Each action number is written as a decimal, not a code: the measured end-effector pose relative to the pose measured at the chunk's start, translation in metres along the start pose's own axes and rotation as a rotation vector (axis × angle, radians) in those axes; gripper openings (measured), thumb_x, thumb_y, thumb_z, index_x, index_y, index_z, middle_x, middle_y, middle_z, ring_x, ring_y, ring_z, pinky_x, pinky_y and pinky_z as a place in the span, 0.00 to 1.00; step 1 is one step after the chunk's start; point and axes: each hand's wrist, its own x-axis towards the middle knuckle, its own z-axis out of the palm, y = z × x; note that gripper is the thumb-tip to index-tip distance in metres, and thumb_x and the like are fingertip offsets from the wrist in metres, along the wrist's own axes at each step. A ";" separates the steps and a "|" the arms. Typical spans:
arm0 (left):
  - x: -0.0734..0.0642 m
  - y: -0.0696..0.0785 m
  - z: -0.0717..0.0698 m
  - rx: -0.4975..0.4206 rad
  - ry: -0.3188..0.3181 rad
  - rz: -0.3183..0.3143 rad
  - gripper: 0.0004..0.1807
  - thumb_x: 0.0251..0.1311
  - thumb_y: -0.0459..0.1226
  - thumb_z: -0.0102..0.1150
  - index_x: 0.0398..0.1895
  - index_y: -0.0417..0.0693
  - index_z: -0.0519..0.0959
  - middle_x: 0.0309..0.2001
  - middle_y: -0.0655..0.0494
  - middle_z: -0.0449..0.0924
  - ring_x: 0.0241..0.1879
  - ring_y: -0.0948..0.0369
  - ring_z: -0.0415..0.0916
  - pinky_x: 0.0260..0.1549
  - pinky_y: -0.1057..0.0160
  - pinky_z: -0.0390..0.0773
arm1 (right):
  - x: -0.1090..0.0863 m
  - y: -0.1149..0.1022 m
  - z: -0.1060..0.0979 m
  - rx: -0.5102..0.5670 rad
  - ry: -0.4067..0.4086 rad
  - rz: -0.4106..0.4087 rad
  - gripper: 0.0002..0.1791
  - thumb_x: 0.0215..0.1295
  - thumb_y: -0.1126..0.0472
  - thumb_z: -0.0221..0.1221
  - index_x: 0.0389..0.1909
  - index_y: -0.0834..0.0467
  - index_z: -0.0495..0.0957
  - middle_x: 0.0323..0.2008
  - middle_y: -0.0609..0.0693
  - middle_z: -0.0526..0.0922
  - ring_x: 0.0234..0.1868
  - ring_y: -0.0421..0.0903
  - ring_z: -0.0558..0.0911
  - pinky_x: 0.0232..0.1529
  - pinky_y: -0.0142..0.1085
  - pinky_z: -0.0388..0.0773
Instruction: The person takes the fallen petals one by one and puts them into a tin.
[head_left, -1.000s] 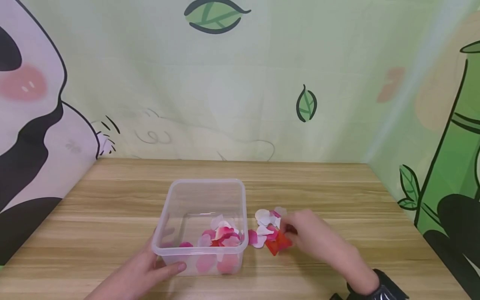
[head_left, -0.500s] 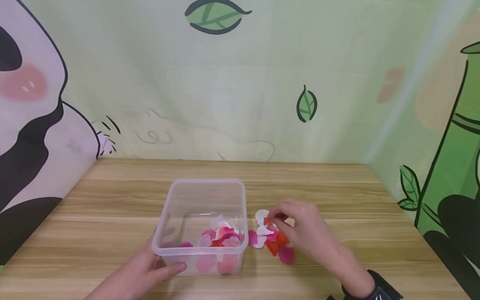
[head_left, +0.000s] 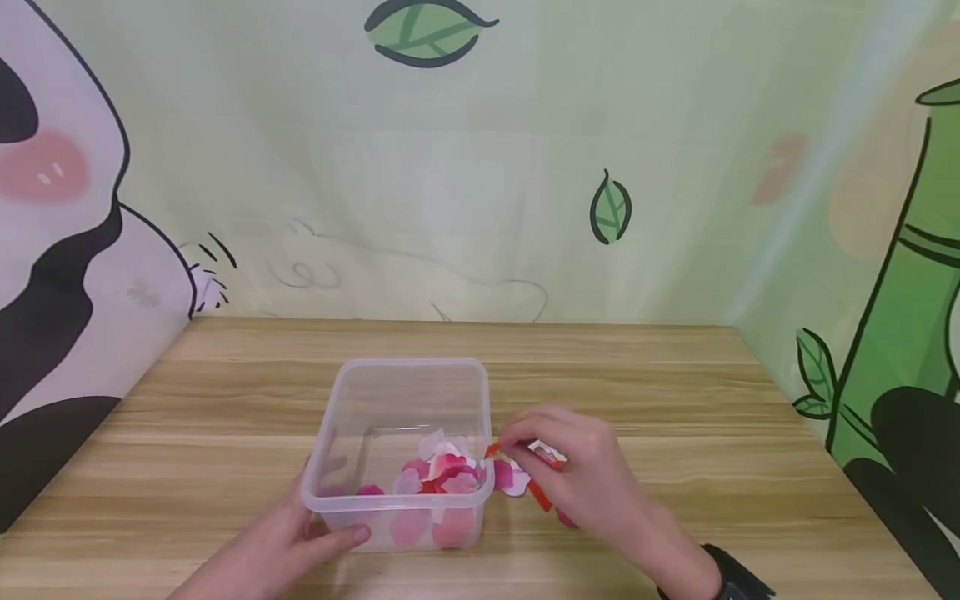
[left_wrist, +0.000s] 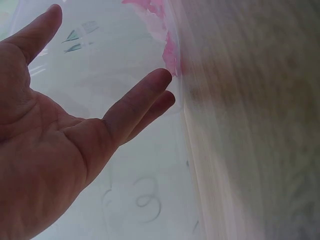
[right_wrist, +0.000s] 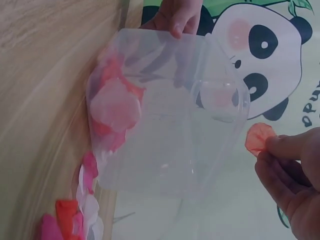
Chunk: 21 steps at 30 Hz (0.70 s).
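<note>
A clear plastic container [head_left: 397,502] stands on the table with several pink, white and red artificial petals [head_left: 446,471] inside. My left hand [head_left: 281,537] rests against its near left corner, thumb on the front wall; in the left wrist view the fingers are straight and spread. My right hand [head_left: 581,467] pinches an orange-red petal [right_wrist: 260,139] between thumb and fingertips, beside the container's right rim. Below this hand, partly hidden by it, a small pile of loose petals [head_left: 516,478] lies on the table against the container's right side.
The wood-grain tabletop [head_left: 247,400] reaches back to a printed cloth backdrop [head_left: 450,167] with leaves and a panda. A green bamboo print covers the right side. A black band [head_left: 731,575] is on the right wrist.
My right hand has moved left from the petal pile to the container's rim, carrying an orange-red petal it picked up. A magenta petal came into view near the pile. The left hand stayed put.
</note>
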 end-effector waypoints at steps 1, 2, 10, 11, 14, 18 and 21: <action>0.000 0.000 0.000 0.001 -0.002 0.013 0.59 0.60 0.51 0.73 0.84 0.58 0.41 0.71 0.43 0.68 0.65 0.46 0.70 0.60 0.38 0.71 | 0.000 -0.001 0.002 0.011 -0.006 0.002 0.17 0.50 0.79 0.73 0.38 0.58 0.87 0.39 0.47 0.88 0.42 0.44 0.87 0.45 0.31 0.82; 0.000 0.000 0.000 -0.001 -0.002 0.008 0.59 0.60 0.51 0.73 0.84 0.59 0.41 0.71 0.43 0.67 0.65 0.46 0.70 0.60 0.37 0.71 | 0.000 -0.002 0.004 0.018 -0.013 0.005 0.17 0.51 0.79 0.73 0.38 0.58 0.87 0.40 0.47 0.88 0.43 0.43 0.87 0.46 0.31 0.82; -0.001 0.001 0.000 -0.013 -0.008 -0.016 0.61 0.60 0.52 0.73 0.84 0.65 0.38 0.72 0.43 0.67 0.65 0.46 0.70 0.61 0.38 0.71 | -0.001 -0.003 0.011 -0.032 -0.066 -0.055 0.17 0.52 0.71 0.76 0.42 0.54 0.87 0.41 0.42 0.88 0.45 0.37 0.85 0.43 0.27 0.71; -0.001 0.001 0.000 -0.015 -0.007 -0.025 0.61 0.59 0.52 0.73 0.84 0.66 0.38 0.72 0.44 0.67 0.65 0.46 0.70 0.61 0.38 0.70 | -0.001 -0.003 0.011 -0.033 -0.068 -0.050 0.17 0.52 0.70 0.76 0.43 0.53 0.87 0.41 0.42 0.88 0.45 0.37 0.85 0.43 0.27 0.71; -0.001 0.001 0.000 -0.006 -0.005 -0.038 0.60 0.59 0.53 0.73 0.84 0.65 0.39 0.73 0.43 0.65 0.65 0.45 0.69 0.61 0.37 0.71 | -0.001 -0.004 0.010 -0.024 -0.059 -0.041 0.19 0.52 0.71 0.76 0.45 0.56 0.87 0.43 0.45 0.88 0.43 0.41 0.85 0.44 0.28 0.77; -0.001 0.001 0.000 0.012 -0.002 -0.036 0.60 0.59 0.54 0.73 0.84 0.64 0.40 0.74 0.42 0.62 0.66 0.44 0.68 0.60 0.36 0.71 | -0.003 -0.003 0.004 -0.009 -0.057 0.012 0.21 0.50 0.74 0.76 0.47 0.59 0.85 0.43 0.49 0.87 0.37 0.42 0.84 0.38 0.29 0.82; -0.001 0.000 0.000 0.019 -0.002 -0.016 0.60 0.59 0.54 0.73 0.84 0.64 0.40 0.74 0.42 0.63 0.67 0.43 0.68 0.60 0.36 0.71 | -0.006 0.000 -0.003 -0.052 -0.070 0.075 0.19 0.51 0.74 0.76 0.45 0.59 0.85 0.40 0.47 0.87 0.33 0.39 0.82 0.33 0.26 0.80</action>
